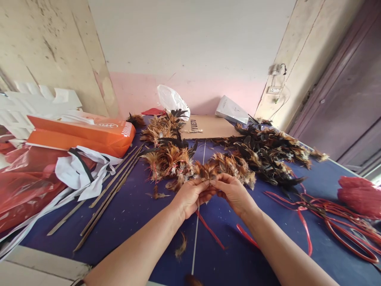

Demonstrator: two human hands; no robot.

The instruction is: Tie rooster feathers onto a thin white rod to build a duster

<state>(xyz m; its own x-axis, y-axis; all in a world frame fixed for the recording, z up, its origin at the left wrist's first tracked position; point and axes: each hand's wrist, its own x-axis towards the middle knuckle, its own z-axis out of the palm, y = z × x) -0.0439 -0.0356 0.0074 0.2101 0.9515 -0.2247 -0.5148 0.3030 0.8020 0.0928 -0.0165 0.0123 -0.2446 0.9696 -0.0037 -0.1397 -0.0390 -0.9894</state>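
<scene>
Over the middle of the blue table [166,222], my left hand [192,195] and my right hand [231,191] meet with fingertips pinched together. Between them they hold the base of a small bunch of brown feathers [206,171], tips pointing away from me. A thin red plastic strip [210,229] trails below my left hand; whether its upper end is in my fingers is hidden. Just beyond lie a tied pile of brown feathers [169,159] on the left and another brown pile [233,167] on the right. A second red strip [247,235] lies partly under my right forearm.
Dark feather bundles [262,153] spread along the right. Loops of red plastic strip [327,216] lie nearer the right edge. Thin wooden sticks [111,194], white cloth [74,171] and an orange bag [80,137] occupy the left. Flat cardboard [216,125] is at the back.
</scene>
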